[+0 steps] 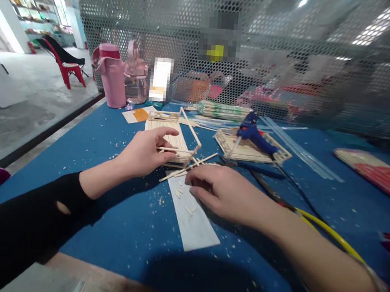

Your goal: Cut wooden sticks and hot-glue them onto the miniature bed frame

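My left hand (pixel 147 149) reaches over the near left corner of a small model of pale wooden sticks (pixel 169 135). Its thumb and fingers close around a thin stick rail on the model's near side. A tall bent stick frame rises from the model's right side. Just to the right, my right hand (pixel 221 191) hovers low with fingers curled and thumb near the fingertips; whatever is between them is hidden or too small to see. Loose crossed sticks (pixel 182 170) lie between both hands. Under my right hand is a white paper strip (pixel 195 227) with short stick offcuts on it.
A blue glue gun (pixel 258 139) rests on a second stick panel (pixel 230 144), its cord running right. Clear glue sticks (pixel 302 150) and a bundle of sticks (pixel 223 110) lie behind. A pink flask (pixel 112 76) and clear bottle (pixel 135 85) stand back left before a perforated metal screen (pixel 180 28).
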Action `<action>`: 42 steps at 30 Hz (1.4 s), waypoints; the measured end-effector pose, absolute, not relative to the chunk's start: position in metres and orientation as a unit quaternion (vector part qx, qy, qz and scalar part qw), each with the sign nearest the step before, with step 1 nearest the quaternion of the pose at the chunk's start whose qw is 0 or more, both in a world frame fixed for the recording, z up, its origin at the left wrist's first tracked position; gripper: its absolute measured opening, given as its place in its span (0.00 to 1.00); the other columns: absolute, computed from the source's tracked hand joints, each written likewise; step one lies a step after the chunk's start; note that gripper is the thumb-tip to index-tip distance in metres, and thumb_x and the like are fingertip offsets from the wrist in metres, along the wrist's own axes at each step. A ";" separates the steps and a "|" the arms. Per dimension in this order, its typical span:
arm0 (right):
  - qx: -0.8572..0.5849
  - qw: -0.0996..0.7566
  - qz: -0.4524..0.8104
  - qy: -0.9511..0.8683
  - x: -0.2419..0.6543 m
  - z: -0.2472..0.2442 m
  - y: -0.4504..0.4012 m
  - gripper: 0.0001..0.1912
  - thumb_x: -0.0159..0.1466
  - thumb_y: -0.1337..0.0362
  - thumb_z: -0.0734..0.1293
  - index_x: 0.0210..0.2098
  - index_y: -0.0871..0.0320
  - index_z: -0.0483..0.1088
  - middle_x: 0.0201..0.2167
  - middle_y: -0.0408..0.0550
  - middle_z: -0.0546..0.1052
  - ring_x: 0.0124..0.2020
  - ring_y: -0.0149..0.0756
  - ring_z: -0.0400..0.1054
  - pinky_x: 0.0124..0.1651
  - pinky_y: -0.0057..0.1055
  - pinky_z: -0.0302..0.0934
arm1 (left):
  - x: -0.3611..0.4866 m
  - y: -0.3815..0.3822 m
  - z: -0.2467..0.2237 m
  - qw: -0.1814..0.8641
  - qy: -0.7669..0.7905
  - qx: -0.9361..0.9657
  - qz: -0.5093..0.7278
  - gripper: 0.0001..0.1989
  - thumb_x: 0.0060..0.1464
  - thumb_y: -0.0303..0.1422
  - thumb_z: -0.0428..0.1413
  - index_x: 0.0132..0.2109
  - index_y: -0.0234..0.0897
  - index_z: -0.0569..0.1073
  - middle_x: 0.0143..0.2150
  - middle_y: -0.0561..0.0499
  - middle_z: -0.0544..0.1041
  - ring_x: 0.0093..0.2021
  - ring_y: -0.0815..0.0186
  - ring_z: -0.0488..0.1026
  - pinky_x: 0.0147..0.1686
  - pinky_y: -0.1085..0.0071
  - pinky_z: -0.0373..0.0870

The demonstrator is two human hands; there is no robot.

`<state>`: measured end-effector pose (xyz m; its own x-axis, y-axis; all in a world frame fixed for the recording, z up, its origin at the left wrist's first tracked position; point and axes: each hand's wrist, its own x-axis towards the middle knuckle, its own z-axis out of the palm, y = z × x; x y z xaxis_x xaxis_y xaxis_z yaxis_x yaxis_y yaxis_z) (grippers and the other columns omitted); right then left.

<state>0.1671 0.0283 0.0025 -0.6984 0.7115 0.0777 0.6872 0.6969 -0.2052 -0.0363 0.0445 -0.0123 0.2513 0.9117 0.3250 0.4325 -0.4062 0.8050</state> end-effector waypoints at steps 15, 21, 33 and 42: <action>-0.331 0.062 0.134 -0.932 0.160 -0.001 0.029 0.07 0.59 0.69 0.65 0.29 0.58 0.76 0.27 0.45 0.78 0.28 0.31 0.70 0.32 0.27 0.59 | -0.037 0.041 -0.010 0.327 0.457 0.723 0.402 0.22 0.47 0.26 0.58 0.50 0.34 0.67 0.32 0.49 0.80 0.36 0.64 0.78 0.37 0.68 0.71; -0.382 0.054 0.107 -0.917 0.156 -0.001 0.024 0.06 0.58 0.69 0.65 0.28 0.57 0.75 0.25 0.45 0.77 0.26 0.33 0.69 0.30 0.28 0.58 | -0.036 0.040 -0.009 0.314 0.462 0.726 0.401 0.22 0.47 0.26 0.58 0.51 0.33 0.67 0.33 0.49 0.79 0.36 0.63 0.78 0.37 0.68 0.71; -0.351 0.057 0.139 -0.924 0.158 -0.002 0.028 0.08 0.60 0.70 0.63 0.28 0.58 0.74 0.26 0.44 0.77 0.27 0.30 0.68 0.31 0.26 0.57 | -0.036 0.039 -0.008 0.293 0.462 0.736 0.398 0.21 0.47 0.26 0.58 0.50 0.32 0.68 0.32 0.50 0.79 0.36 0.64 0.78 0.37 0.69 0.70; -0.403 0.059 0.097 -0.908 0.161 0.007 0.029 0.10 0.62 0.69 0.60 0.28 0.58 0.71 0.26 0.45 0.75 0.27 0.30 0.66 0.30 0.27 0.55 | -0.036 0.040 -0.007 0.283 0.460 0.741 0.399 0.21 0.47 0.25 0.58 0.50 0.31 0.68 0.33 0.49 0.79 0.35 0.66 0.78 0.37 0.71 0.70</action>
<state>0.1613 0.0287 0.0072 -0.6682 0.7434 0.0292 0.7204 0.6563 -0.2242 -0.0357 0.0400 -0.0072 0.2578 0.9077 0.3310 0.4563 -0.4164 0.7864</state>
